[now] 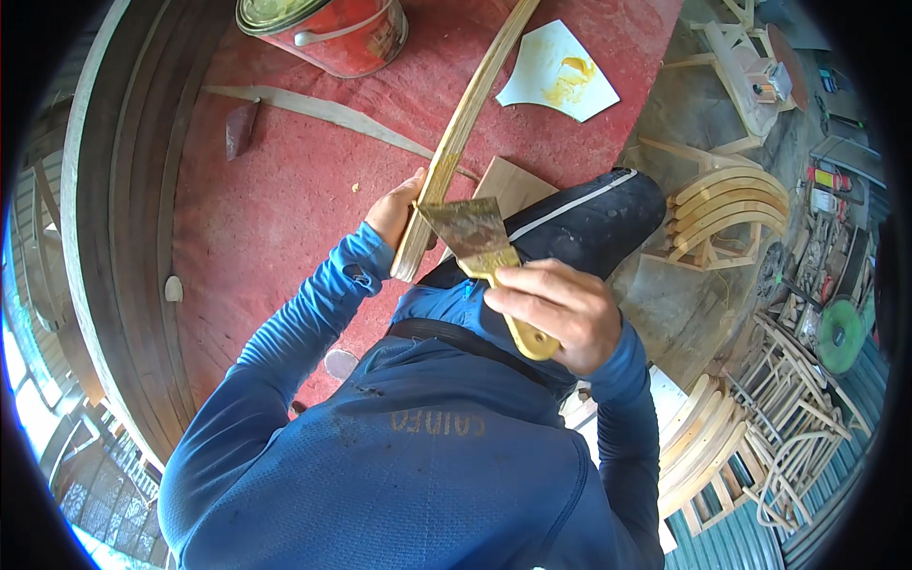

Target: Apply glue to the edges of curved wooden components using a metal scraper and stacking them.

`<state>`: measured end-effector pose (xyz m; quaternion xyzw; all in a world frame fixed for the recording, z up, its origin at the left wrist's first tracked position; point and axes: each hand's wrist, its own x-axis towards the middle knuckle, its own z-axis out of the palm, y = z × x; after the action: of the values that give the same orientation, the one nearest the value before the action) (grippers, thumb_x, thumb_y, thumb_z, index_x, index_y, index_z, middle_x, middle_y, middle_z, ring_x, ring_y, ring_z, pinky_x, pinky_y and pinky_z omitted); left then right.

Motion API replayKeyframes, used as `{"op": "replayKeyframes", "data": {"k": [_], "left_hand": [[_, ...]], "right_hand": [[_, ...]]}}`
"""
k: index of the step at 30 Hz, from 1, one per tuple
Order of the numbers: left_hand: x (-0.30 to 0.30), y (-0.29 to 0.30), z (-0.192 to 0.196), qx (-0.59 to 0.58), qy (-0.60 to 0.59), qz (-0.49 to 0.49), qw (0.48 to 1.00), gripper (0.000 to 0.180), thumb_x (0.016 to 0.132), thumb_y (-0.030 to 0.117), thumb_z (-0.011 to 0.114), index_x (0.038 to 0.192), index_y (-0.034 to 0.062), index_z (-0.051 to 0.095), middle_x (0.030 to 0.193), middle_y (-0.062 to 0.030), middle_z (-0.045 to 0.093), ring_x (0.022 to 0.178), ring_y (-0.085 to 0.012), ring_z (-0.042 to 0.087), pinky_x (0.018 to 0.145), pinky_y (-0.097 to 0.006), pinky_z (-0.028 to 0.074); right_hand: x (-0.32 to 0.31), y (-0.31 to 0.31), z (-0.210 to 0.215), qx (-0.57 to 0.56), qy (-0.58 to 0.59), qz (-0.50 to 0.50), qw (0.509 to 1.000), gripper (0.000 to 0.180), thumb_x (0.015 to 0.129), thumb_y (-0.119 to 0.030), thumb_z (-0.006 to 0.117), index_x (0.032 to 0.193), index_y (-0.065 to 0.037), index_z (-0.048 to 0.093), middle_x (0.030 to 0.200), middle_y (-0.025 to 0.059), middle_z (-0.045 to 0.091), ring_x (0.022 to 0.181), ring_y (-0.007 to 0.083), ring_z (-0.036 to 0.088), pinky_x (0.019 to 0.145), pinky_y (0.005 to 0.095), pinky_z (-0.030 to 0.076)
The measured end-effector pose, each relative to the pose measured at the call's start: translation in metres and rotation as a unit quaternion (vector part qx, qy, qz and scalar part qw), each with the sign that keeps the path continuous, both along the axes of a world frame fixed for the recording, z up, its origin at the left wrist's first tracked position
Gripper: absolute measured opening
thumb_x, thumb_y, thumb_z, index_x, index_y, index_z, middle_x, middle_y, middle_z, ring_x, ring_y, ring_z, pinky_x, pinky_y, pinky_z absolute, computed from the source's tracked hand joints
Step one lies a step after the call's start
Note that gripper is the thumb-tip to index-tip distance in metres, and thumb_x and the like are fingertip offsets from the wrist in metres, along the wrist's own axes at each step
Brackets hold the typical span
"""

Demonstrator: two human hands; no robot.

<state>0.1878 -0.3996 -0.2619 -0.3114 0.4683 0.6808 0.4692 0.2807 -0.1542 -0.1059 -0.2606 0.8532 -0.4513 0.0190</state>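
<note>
My left hand [397,207] grips the near end of a long curved wooden strip [465,123] that runs up and away over the red work surface [285,190]. A wide flat scraper [475,236] with a yellow handle is held in my right hand [556,313], its stained blade lying against the strip's near end. My blue sleeves come in from the lower edge, and a dark trouser knee [589,223] shows behind the scraper.
A red tin can [332,33] stands at the back. A white card with yellow paste [560,71] lies beside the strip. A small wooden board [513,185] rests near my knee. Stacks of curved wooden chair parts [727,204] fill the right side.
</note>
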Motion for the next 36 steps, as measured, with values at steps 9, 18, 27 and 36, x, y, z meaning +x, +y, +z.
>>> {"op": "replayKeyframes", "data": {"k": [9, 18, 27, 36], "left_hand": [[-0.003, 0.0, 0.01, 0.091, -0.028, 0.002, 0.995, 0.049, 0.106, 0.054, 0.034, 0.11, 0.0131, 0.06, 0.075, -0.0067, 0.058, 0.059, -0.0192, 0.053, 0.053, -0.036, 0.045], [0.002, 0.001, 0.002, -0.009, -0.002, -0.01, 1.0, 0.049, 0.106, 0.051, 0.033, 0.121, 0.0117, 0.058, 0.08, -0.0071, 0.059, 0.059, -0.019, 0.054, 0.05, -0.035, 0.047], [0.001, -0.005, -0.008, 0.065, -0.029, 0.001, 0.997, 0.046, 0.105, 0.048, 0.038, 0.122, 0.0117, 0.061, 0.086, -0.0106, 0.067, 0.058, -0.0214, 0.058, 0.048, -0.033, 0.045], [0.01, -0.001, -0.003, -0.207, 0.338, -0.034, 0.918, 0.041, 0.104, 0.036, 0.048, 0.11, -0.0009, 0.064, 0.095, -0.0086, 0.065, 0.088, -0.0171, 0.059, 0.084, -0.031, 0.046]], "right_hand": [[-0.04, 0.015, -0.014, -0.004, 0.052, -0.155, 0.986, 0.024, 0.081, 0.002, 0.076, 0.104, -0.003, 0.073, 0.101, 0.013, 0.072, 0.088, 0.0277, 0.072, 0.078, 0.0335, 0.059], [-0.033, -0.005, 0.006, 0.013, -0.005, -0.034, 0.999, 0.027, 0.079, 0.0, 0.078, 0.105, -0.003, 0.071, 0.101, 0.0134, 0.072, 0.089, 0.0272, 0.071, 0.076, 0.0362, 0.059], [-0.027, 0.0, 0.004, -0.021, -0.008, -0.028, 0.999, 0.044, 0.069, 0.007, 0.073, 0.112, -0.002, 0.069, 0.109, 0.015, 0.069, 0.098, 0.0299, 0.069, 0.083, 0.0395, 0.057], [-0.07, 0.029, -0.009, -0.059, -0.026, -0.158, 0.985, 0.019, 0.087, -0.007, 0.075, 0.105, -0.002, 0.072, 0.094, 0.0124, 0.073, 0.082, 0.0225, 0.073, 0.071, 0.0313, 0.058]]}}
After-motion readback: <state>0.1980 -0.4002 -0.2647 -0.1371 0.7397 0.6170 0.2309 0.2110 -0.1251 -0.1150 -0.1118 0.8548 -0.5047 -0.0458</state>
